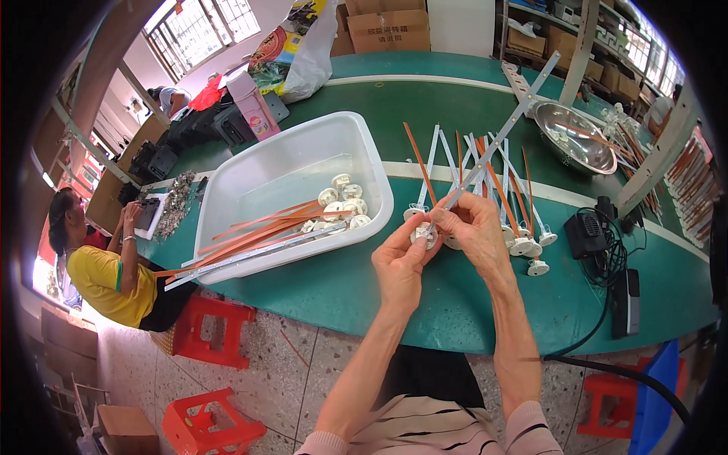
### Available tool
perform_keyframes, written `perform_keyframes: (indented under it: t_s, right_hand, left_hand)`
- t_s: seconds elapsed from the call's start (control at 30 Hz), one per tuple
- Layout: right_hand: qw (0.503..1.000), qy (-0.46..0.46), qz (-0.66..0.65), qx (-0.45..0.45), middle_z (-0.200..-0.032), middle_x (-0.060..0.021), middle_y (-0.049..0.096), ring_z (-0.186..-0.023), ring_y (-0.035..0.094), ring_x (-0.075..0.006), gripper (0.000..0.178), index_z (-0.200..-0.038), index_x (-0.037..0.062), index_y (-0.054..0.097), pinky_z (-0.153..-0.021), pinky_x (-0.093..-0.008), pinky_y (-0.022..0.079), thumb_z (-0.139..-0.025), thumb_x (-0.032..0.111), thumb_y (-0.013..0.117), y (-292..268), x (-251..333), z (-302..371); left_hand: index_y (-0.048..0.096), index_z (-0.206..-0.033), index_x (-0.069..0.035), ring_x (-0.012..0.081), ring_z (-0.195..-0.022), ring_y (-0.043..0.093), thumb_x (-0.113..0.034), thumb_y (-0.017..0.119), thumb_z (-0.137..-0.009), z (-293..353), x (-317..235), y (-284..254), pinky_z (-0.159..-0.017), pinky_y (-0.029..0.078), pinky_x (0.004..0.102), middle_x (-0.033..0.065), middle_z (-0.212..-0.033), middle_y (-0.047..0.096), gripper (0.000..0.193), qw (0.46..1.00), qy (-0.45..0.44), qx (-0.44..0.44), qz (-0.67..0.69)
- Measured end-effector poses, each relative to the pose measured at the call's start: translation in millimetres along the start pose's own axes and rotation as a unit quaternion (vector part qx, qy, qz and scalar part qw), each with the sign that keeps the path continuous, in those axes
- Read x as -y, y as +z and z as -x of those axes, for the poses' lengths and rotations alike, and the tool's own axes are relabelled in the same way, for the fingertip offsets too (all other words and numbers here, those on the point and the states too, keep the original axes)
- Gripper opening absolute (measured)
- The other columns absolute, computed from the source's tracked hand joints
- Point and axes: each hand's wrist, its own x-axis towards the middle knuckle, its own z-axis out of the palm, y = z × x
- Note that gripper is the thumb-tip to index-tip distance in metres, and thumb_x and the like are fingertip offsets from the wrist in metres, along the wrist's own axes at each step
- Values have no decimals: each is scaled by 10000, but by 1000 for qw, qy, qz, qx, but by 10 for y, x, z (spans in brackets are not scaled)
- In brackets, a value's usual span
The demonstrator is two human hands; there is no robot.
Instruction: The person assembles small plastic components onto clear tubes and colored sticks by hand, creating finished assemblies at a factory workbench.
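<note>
- White round plastic base (425, 236), pinched between left fingers (415, 255) above the green table (326, 296).
- Right fingers (452, 221) pinch the long silvery flat strip (508, 121) near its lower end.
- Gripping low should keep its length steady.

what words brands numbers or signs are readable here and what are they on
I won't copy printed wording, but here is where it shows:
Brown cardboard box: two lines of dark characters.
Colourful packaging by the plastic bag: too small and blurred to read.
Pink container: marks too small to read.
Pale strip in the right hand, white round piece in the left hand: nothing readable.
</note>
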Motion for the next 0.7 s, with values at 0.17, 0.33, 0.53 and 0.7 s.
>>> perform_keyframes:
  t_s: [0.17, 0.33, 0.53, 0.7]
  right_hand:
    - [1000, -14, 4, -4, -668, -45, 619, -613, 549, -85, 130, -848, -18, 665, -542, -229, 427, -791, 98, 678, 57, 30, 26]
    - [1000, -16, 20, 9, -692, -61, 642, -618, 573, -97, 133, -846, -22, 667, -545, -236, 449, -790, 99, 676, 71, -1, 24]
    - [997, -42, 65, -1, -687, -79, 651, -613, 597, -118, 138, -857, -32, 666, -545, -250, 468, -790, 88, 651, 69, -2, 28]
    - [991, -68, 119, 0, -700, -110, 668, -628, 639, -150, 140, -856, -28, 677, -550, -271, 502, -778, 85, 647, 96, 47, 49]
  left_hand:
    - [528, -1215, 21, 213, -1019, 589, 38, 509, -870, 9, 31, 11, -904, 508, 376, 130, -1161, 572, 346, 1000, 15, -11, -16]
    - [531, -1212, 18, 204, -1011, 595, 47, 501, -875, 15, 32, 29, -894, 514, 371, 122, -1161, 574, 340, 999, 16, -11, -39]
    - [535, -1207, 20, 197, -1000, 598, 66, 488, -872, 18, 25, 39, -882, 520, 361, 122, -1146, 581, 341, 998, 20, -25, -54]
    - [543, -1198, 22, 184, -990, 599, 69, 481, -873, 20, 23, 37, -855, 526, 342, 117, -1166, 579, 334, 998, 17, -27, -56]
